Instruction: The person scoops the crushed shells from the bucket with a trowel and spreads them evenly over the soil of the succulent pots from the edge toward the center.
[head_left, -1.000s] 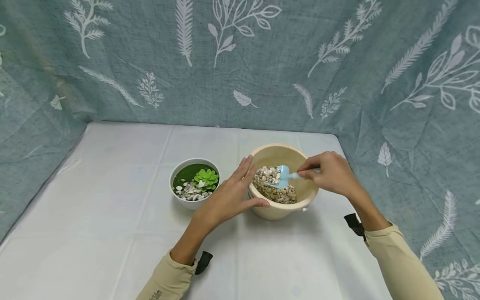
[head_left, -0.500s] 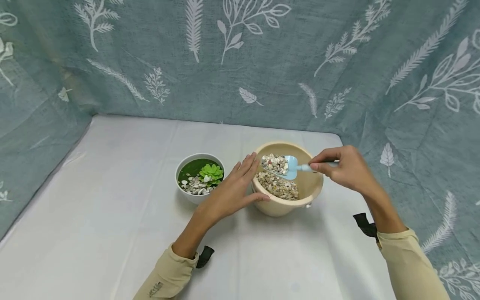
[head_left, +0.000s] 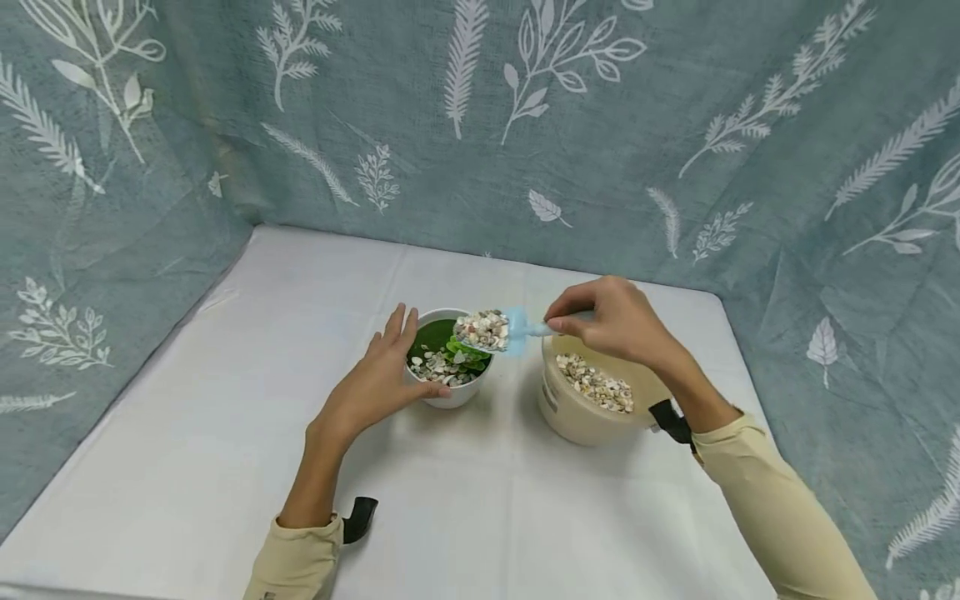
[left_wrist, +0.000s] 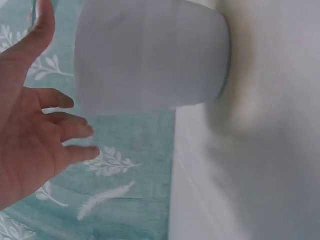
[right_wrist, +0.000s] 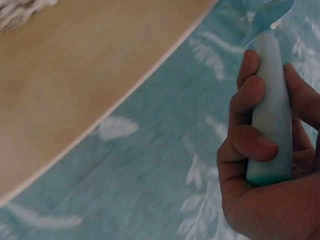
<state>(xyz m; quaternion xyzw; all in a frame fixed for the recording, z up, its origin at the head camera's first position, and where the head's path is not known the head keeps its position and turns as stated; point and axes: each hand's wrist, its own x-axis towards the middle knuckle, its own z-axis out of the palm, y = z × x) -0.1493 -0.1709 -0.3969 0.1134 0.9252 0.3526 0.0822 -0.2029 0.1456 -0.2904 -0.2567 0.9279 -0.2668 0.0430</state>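
Note:
My right hand [head_left: 618, 321] grips the pale blue handle [right_wrist: 272, 110] of a small scoop [head_left: 517, 331]. Its blade, heaped with small pebbles [head_left: 482, 330], hangs over the right side of a white pot [head_left: 448, 398]. Inside that pot are a green surface, a green succulent [head_left: 467, 357] partly hidden by the scoop, and some pale stones [head_left: 435, 368]. With fingers spread, my left hand [head_left: 375, 379] is at the pot's left side, thumb near the front rim. In the left wrist view the fingers [left_wrist: 80, 129] appear slightly bent beside the pot; whether they touch it I cannot tell.
A cream bucket [head_left: 573, 417] with more pebbles [head_left: 595, 383] stands right of the pot, under my right forearm. Both sit on a white-covered table [head_left: 435, 517]. A teal curtain with white leaf prints [head_left: 420, 108] rises behind and at the sides.
My right hand has lifted the loaded scoop from the bucket and carried it left over the pot. My left hand has left the bucket's rim and moved to the pot. The head view has shifted.

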